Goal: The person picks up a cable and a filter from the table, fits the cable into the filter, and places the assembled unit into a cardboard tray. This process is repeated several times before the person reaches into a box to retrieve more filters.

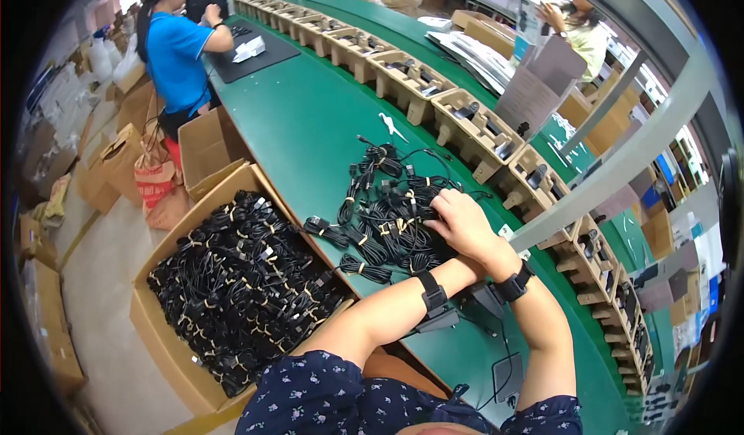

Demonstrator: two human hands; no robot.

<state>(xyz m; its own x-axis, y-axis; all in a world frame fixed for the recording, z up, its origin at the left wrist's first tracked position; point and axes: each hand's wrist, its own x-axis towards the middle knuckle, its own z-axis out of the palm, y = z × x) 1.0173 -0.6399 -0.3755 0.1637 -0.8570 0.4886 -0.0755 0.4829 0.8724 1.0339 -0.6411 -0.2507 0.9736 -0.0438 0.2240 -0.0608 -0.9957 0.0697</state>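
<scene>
Nearest, the left forearm [364, 323] slants in beneath the right wrist [500, 261]; the left hand is hidden, so its grip cannot be told. The right forearm [549, 334] rises from the lower edge, and the right hand [471, 230] bends leftward, palm down, curled fingers [439, 205] touching the black cable bundles [387, 218] heaped on the green counter [271, 117]; whether they pinch one is unclear. The step looks like picking through bundles; the next move likely calls for freeing one. Beyond stand moulded trays [463, 137]
</scene>
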